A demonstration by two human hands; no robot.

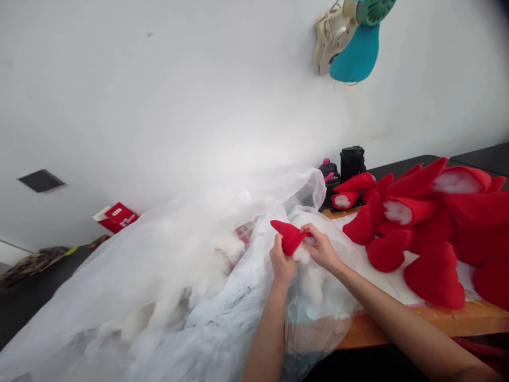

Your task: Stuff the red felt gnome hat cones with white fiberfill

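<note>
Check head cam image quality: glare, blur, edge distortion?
Head view: wall brightest behind the plastic bag, whose upper edge washes into it; white stuffing hazy; top-right corner dark; red pieces by the right edge look stretched, probably wide lens; left hand, right hand and held red piece clearer.

A plastic bag [222, 313] veils the left of the table's [433, 318] near edge; at the right end, red cloth pieces [492, 282] are cropped. The red box's [121, 215] lettering is too small to read.
</note>
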